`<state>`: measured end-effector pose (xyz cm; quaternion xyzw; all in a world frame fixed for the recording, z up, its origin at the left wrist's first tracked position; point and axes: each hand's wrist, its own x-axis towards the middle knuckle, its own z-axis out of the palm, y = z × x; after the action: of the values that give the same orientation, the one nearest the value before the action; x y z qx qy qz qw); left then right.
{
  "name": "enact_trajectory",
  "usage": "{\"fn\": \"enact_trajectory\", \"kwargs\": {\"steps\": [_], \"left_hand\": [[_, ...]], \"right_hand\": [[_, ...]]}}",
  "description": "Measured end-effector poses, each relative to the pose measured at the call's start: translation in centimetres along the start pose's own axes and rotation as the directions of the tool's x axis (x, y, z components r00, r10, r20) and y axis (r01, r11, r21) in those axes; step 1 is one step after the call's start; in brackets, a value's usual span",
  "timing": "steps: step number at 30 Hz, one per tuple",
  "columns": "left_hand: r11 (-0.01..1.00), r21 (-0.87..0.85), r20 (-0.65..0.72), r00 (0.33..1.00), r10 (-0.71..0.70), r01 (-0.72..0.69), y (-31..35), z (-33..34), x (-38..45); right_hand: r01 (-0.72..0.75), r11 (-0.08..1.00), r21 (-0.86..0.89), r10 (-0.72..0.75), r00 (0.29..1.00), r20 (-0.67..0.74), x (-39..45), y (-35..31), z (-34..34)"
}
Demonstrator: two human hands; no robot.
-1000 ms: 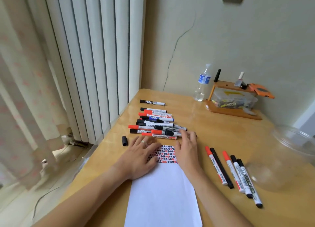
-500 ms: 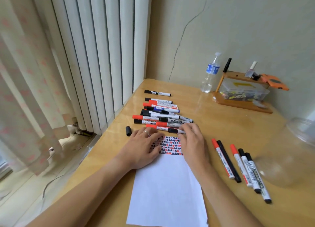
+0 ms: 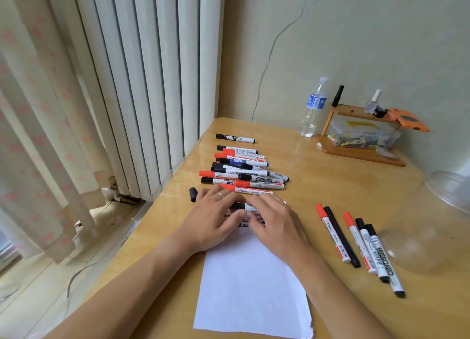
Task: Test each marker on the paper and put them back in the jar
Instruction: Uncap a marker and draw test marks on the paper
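Over the paper, both hands' fingers pinch a black-capped white marker.

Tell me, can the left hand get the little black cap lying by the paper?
Probably yes. The loose black cap lies on the table just beyond the left hand, with nothing between them. But that hand is helping hold a black-capped marker, so it would have to let go first.

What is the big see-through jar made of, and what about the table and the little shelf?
The jar looks like clear plastic, though glass is possible: the tabletop shows through its walls. The table looks like varnished wood or a wood-look laminate: pale grain with shiny reflections. The small shelf looks like darker glossy wood, orange-brown with a smooth sheen.
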<state>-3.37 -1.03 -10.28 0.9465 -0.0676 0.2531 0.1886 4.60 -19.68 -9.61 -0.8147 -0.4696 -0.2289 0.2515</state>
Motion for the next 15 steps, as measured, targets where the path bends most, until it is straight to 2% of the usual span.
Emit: {"fn": "enact_trajectory", "kwargs": {"steps": [4, 11, 15], "left_hand": [[0.993, -0.12, -0.025, 1.0, 0.013, -0.016, -0.34, 0.14, -0.04], [0.993, -0.112, -0.031, 0.999, 0.043, -0.046, -0.48, 0.57, 0.1], [0.988, -0.147, -0.056, 0.997, 0.047, -0.055, -0.51, 0.36, 0.03]], "right_hand": [[0.021, 1.0, -0.015, -0.021, 1.0, 0.016, -0.22, -0.54, -0.16], [-0.01, 0.995, -0.095, 0.018, 0.997, 0.079, -0.15, -0.8, -0.01], [-0.052, 0.996, -0.077, 0.062, 0.989, 0.133, -0.28, -0.77, -0.48]]}}
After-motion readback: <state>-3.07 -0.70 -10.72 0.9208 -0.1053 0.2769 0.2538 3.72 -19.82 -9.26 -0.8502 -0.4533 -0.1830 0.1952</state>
